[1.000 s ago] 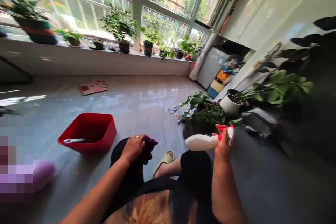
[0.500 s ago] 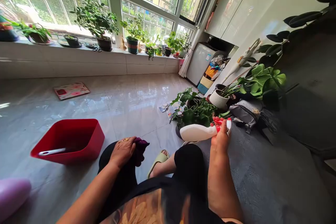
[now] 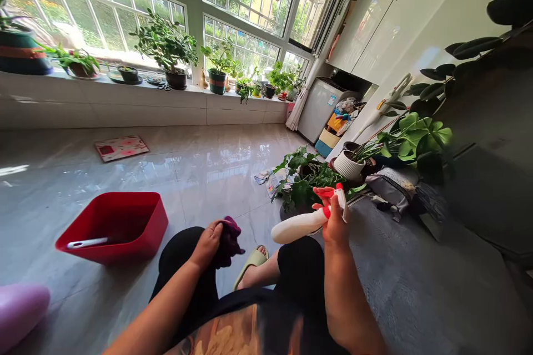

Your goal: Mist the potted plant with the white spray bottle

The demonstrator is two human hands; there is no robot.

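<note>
While clutching a cloth [image 3: 229, 244] in curled fingers of the left hand [image 3: 208, 244], grips a bottle [image 3: 297, 227] between thumb and fingers of the right hand [image 3: 336, 228].

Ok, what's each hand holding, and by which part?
The left hand grips the cloth by a bunched side; the right hand, the bottle at its spray-head end.

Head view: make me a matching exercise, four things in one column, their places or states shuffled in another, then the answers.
1. Spray bottle
2. Purple cloth
3. Red tub
4. Flowered panel

A. Flat on the floor
B. In the left hand
C. White handle inside
D. In the right hand

Pairs: 1-D, 2-B, 3-C, 4-A
</note>
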